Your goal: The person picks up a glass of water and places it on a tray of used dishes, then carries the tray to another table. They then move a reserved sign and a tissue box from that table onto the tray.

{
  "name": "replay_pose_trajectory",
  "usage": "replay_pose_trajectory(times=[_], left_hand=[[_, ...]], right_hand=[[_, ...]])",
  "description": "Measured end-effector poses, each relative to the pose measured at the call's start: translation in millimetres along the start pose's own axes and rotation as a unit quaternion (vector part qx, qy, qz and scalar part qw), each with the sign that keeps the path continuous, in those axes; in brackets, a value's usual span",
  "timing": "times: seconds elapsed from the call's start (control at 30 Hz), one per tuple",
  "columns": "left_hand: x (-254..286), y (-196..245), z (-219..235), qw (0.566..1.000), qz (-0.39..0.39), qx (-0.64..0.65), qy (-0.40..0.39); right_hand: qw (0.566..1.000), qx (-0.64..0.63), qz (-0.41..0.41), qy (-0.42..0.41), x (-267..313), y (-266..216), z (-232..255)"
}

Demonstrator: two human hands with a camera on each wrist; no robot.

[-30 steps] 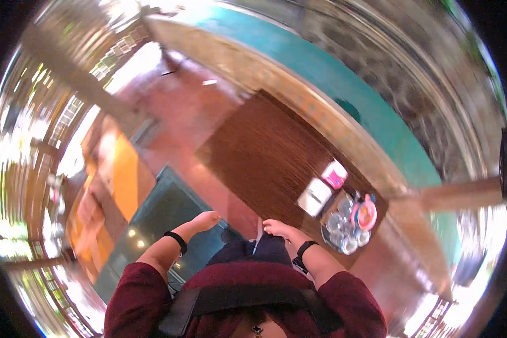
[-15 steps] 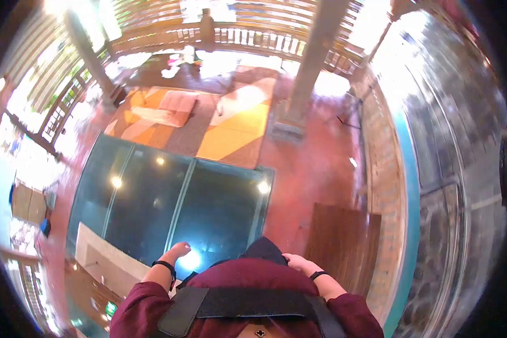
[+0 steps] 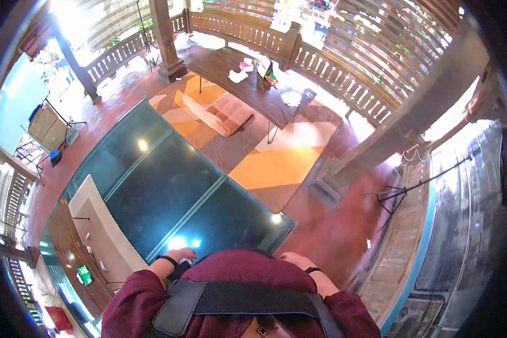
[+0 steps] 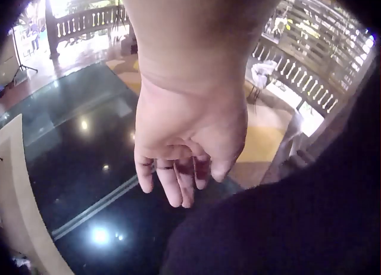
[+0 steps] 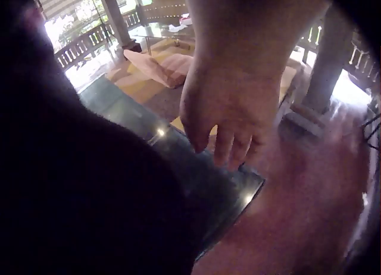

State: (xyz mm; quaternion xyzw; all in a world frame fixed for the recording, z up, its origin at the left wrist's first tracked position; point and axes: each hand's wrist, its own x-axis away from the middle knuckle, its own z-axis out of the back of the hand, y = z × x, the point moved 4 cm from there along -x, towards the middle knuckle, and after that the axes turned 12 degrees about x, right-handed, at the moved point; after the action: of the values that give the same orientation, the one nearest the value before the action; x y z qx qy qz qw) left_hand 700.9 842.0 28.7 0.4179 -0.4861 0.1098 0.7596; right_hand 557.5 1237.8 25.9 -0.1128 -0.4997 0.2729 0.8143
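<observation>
My left hand (image 3: 183, 254) hangs low at my left side, a black band on its wrist. In the left wrist view the left hand (image 4: 193, 129) has loosely bent fingers with nothing between them, over a dark glossy panelled surface (image 4: 65, 162). On my other side the right hand (image 3: 298, 260) is held beside my body, also with a dark wristband. The right wrist view shows the right hand (image 5: 235, 111) with its fingers dangling and holding nothing, above the panelled surface's corner (image 5: 238, 183) and the red floor (image 5: 309, 209). Dark clothing fills much of both wrist views.
Ahead lies an orange and brown rug (image 3: 276, 172) with a pink floor cushion (image 3: 225, 115). Behind it stands a low brown table (image 3: 225, 70) bearing small items. A thick post (image 3: 400, 112) and a black tripod (image 3: 397, 194) are to the right; a wooden table (image 3: 81, 253) is at left.
The view has swung right-to-left, away from the brown table with glasses, and now faces the rug and low table. Both hands have lowered closer to my body.
</observation>
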Motion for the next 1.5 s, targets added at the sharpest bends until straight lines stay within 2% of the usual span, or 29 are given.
replay_pose_trajectory(times=[0.03, 0.07, 0.13, 0.2, 0.23, 0.3, 0.37, 0.4, 0.5, 0.53, 0.63, 0.7, 0.87, 1.03, 1.13, 1.27, 1.37, 1.47, 1.5], left_hand=[[-38, -8, 20, 1.000, 0.022, 0.000, 0.009], [-66, -15, 37, 0.999, 0.046, -0.001, 0.016], [-67, 30, 80, 0.979, -0.017, -0.015, 0.203], [-79, 53, 104, 0.971, -0.033, 0.045, 0.233], [-86, 62, 115, 0.965, -0.042, 0.075, 0.248], [-99, 74, 126, 0.979, -0.038, 0.068, 0.188], [-118, 70, 131, 0.988, -0.054, 0.096, 0.112], [-129, 69, 139, 0.995, -0.027, 0.090, 0.033], [-148, 64, 178, 0.940, 0.057, 0.335, 0.041], [-153, 67, 204, 0.938, 0.050, 0.335, 0.068], [-169, 76, 276, 0.951, 0.061, 0.297, 0.052], [-179, 76, 317, 0.948, 0.077, 0.299, 0.079], [-204, 90, 416, 0.951, 0.077, 0.275, 0.115], [-236, 113, 491, 0.952, 0.095, 0.239, 0.163], [-267, 132, 521, 0.951, 0.065, 0.272, 0.135], [-312, 154, 570, 0.930, 0.097, 0.315, 0.160], [-343, 184, 618, 0.943, 0.116, 0.281, 0.135], [-387, 225, 670, 0.963, 0.084, 0.216, 0.137], [-403, 240, 688, 0.959, 0.045, 0.234, 0.154]], right_hand=[[0.998, 0.003, -0.050, 0.031, -42, 39, 0], [0.998, 0.007, -0.056, 0.032, -54, 48, 22], [0.997, 0.038, -0.065, 0.036, -81, 63, 65], [0.992, 0.092, -0.072, 0.043, -107, 79, 94], [0.994, 0.074, -0.081, 0.028, -110, 73, 112], [0.994, 0.036, -0.100, 0.002, -120, 54, 149], [0.997, 0.061, -0.046, 0.007, -139, 37, 183], [0.997, 0.073, -0.020, 0.011, -151, 34, 198], [0.998, 0.055, -0.021, 0.018, -198, 32, 243], [0.997, 0.073, -0.033, 0.019, -208, 30, 260], [0.992, 0.111, -0.053, 0.009, -239, 26, 313], [0.991, 0.122, -0.051, -0.017, -269, 35, 341], [0.993, 0.086, -0.057, 0.057, -309, -18, 440], [0.995, 0.048, -0.012, 0.086, -351, -28, 502], [0.997, 0.030, -0.020, 0.067, -377, -14, 543], [0.996, 0.029, -0.026, 0.076, -431, 27, 613], [0.993, -0.014, -0.052, 0.104, -471, 49, 690], [0.986, -0.061, -0.069, 0.135, -496, 52, 772], [0.984, -0.058, -0.049, 0.162, -511, 53, 796]])
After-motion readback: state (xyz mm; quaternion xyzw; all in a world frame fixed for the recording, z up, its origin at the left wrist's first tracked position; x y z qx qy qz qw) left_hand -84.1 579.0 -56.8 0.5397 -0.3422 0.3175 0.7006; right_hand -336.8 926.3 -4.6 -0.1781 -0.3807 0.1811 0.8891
